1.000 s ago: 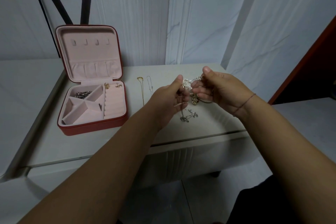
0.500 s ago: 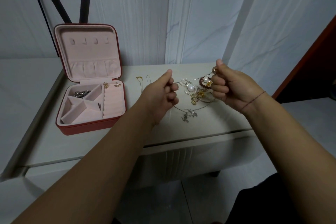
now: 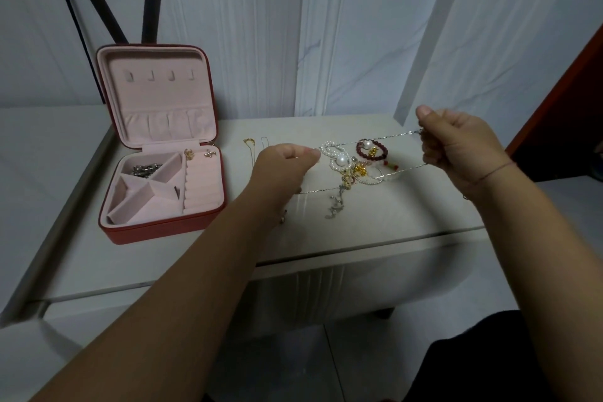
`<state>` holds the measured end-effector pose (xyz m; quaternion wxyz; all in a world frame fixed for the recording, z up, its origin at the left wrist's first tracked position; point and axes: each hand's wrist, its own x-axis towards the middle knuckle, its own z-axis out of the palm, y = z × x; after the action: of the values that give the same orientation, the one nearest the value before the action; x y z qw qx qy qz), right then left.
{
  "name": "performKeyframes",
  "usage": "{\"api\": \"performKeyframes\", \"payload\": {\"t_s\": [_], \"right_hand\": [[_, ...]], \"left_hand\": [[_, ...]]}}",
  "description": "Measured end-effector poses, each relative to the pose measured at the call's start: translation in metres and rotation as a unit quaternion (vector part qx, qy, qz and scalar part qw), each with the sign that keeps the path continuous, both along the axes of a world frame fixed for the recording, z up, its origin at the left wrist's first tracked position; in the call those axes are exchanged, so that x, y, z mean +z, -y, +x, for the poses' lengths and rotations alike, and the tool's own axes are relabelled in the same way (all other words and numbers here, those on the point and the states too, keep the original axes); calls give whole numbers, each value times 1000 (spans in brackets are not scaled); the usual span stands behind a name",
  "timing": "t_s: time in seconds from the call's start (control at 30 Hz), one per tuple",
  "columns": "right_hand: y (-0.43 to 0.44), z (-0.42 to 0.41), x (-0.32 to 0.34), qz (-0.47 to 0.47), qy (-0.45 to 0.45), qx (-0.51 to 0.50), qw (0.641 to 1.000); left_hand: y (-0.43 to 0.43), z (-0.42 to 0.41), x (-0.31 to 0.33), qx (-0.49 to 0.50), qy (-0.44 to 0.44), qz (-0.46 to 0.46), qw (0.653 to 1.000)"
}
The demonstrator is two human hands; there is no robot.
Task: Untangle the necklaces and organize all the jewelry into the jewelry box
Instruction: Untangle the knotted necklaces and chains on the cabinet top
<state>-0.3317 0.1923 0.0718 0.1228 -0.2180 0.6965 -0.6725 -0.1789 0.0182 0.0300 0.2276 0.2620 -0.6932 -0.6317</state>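
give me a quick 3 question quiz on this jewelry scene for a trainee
1. True or false: the jewelry box lid is shut.
2. What is stretched between the left hand and the right hand? A pearl strand; B silver chain; C bead bracelet.
3. Fill in: the tangled pile lies on the ____, outside the box.
Key: 1 false; 2 B; 3 table.

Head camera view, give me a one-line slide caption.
Left hand and right hand stretch a silver chain over tangled jewelry near the open jewelry box.
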Motion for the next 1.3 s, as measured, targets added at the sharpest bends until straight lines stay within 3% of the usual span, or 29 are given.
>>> {"api": "performKeyframes", "payload": {"t_s": [0.13, 0.23, 0.4, 0.53, 0.63, 0.83, 1.0, 1.1, 1.3], "right_hand": [[-4, 7, 3, 116, -102, 48, 987], [-3, 15, 3, 198, -124, 126, 964], [9, 23, -9, 262, -142, 157, 942], [23, 32, -18, 204, -57, 202, 956], [33, 42, -21, 196, -21, 255, 946], [44, 54, -25, 235, -66, 301, 922], [43, 55, -23, 267, -123, 240, 925], [40, 51, -21, 242, -41, 232, 941], [39, 45, -15, 78, 134, 258, 954]], "left_hand": [[-1, 0, 10, -39, -63, 83, 994], [-1, -1, 18, -78, -130, 160, 975], [-3, -1, 23, -118, -163, 174, 964], [-8, -2, 23, -150, -170, 163, 960], [-11, -2, 25, -176, -176, 161, 955], [-14, -2, 29, -195, -195, 178, 944], [-8, -3, 30, -179, -216, 197, 940], [-1, -5, 26, -134, -203, 206, 948], [0, -8, 7, -85, -108, 223, 965]]}}
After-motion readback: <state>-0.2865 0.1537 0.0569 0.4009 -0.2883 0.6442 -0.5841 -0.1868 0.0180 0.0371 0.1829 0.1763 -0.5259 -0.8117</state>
